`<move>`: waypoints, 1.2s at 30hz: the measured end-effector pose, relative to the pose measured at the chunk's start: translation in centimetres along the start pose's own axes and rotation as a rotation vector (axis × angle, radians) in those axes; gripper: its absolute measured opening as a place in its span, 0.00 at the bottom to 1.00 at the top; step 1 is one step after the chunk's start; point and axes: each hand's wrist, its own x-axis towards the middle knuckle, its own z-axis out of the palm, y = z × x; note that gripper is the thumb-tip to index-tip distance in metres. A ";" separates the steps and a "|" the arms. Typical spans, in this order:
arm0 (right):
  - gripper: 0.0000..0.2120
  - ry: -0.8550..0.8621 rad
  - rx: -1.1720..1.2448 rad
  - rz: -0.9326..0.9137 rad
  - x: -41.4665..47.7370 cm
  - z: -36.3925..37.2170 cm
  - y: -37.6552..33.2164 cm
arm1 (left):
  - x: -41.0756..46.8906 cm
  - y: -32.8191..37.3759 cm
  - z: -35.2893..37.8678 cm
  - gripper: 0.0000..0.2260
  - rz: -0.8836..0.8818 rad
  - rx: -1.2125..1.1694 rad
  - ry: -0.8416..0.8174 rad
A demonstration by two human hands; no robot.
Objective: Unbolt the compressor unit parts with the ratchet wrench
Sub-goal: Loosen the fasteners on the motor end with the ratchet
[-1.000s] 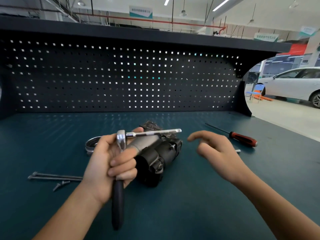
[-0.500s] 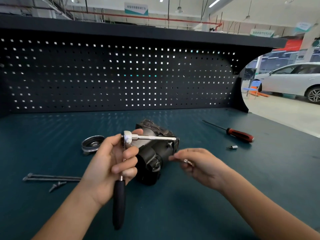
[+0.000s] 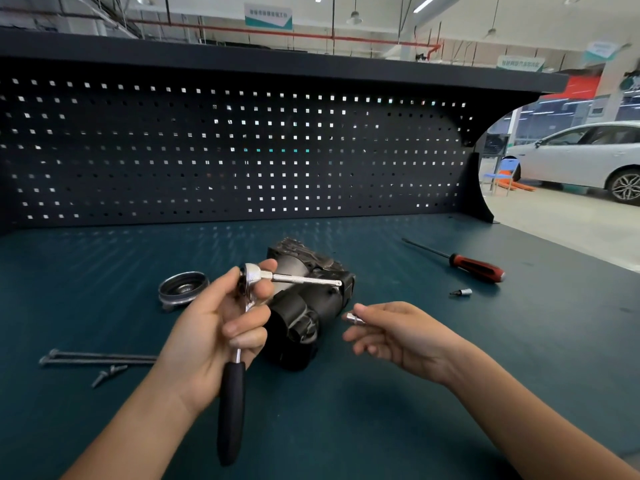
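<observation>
While the left hand [image 3: 214, 327] wraps the rigid chrome ratchet wrench [image 3: 242, 341] near its head, the right hand [image 3: 398, 334] pinches a small, slippery-looking steel socket [image 3: 353, 319]; the heavy black compressor unit [image 3: 308, 306] sits mid-bench

Bright, even light falls from ceiling strip lamps [image 3: 426, 2] overhead, and daylight shows through the pegboard [image 3: 242, 150] holes. Shadows on the desk [image 3: 381, 427] are soft. Wide-angle distortion bows the shelf edge [image 3: 277, 60]. The far hall is slightly soft; the foreground is sharp.

Both forearms bare, no sleeves, gloves, or jewellery visible.
</observation>
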 end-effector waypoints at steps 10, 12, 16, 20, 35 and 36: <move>0.17 0.014 0.023 -0.367 -0.2 0.3 -0.5 | -0.4 0.0 -0.1 0.17 -0.045 -0.049 -0.173; 0.15 0.035 0.025 -0.402 0.0 0.3 -0.3 | -0.4 0.0 0.0 0.17 -0.036 -0.016 -0.162; 0.13 0.054 0.060 -0.462 0.1 0.2 -0.3 | -0.3 0.5 0.1 0.15 -0.165 -0.260 -0.257; 0.12 0.019 0.063 -0.533 0.1 0.1 -0.8 | -0.4 0.6 0.0 0.19 -0.195 -0.263 -0.290; 0.12 0.073 -0.879 -0.952 -1.7 -1.3 -3.3 | -0.2 0.2 -0.3 0.20 -0.194 -0.252 -0.370; 0.12 0.050 -0.848 -0.894 -1.7 -1.4 -3.3 | -0.2 0.1 -0.3 0.20 -0.192 -0.251 -0.383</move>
